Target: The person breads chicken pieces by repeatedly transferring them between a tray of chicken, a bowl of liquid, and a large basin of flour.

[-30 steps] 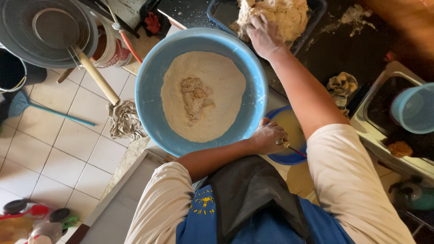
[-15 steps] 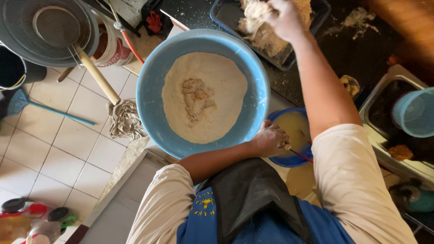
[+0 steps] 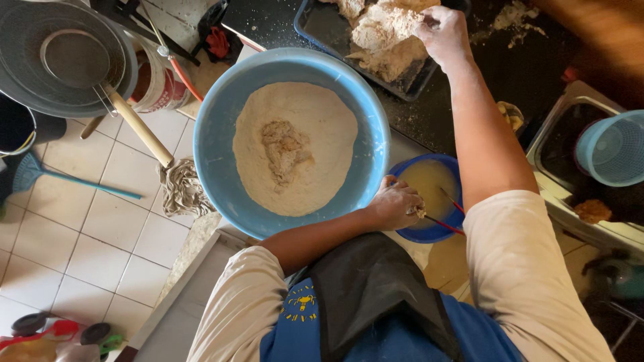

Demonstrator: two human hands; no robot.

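A big light-blue basin (image 3: pixel 215 134) holds a flat bed of flour with a clumpy lump in its middle (image 3: pixel 285 147). My left hand (image 3: pixel 396 201), smeared with batter, grips the near rim of a small dark-blue bowl (image 3: pixel 436 231) of yellow liquid, where two thin red sticks (image 3: pixel 448 209) lean. My right hand (image 3: pixel 439 33), dusted with flour, reaches far out and closes on a pale floured lump (image 3: pixel 386 37) lying in a dark tray (image 3: pixel 322 27) on the black counter.
A round mesh strainer with a wooden handle (image 3: pixel 67 60) and a mop (image 3: pixel 181 188) lie left over the tiled floor. A light-blue basket (image 3: pixel 614 147) sits in a sink at right. Flour is spilled on the black counter (image 3: pixel 516 13).
My right hand has slid farther right along the tray and taken hold of the floured lump. My left hand has stayed at the small blue bowl.
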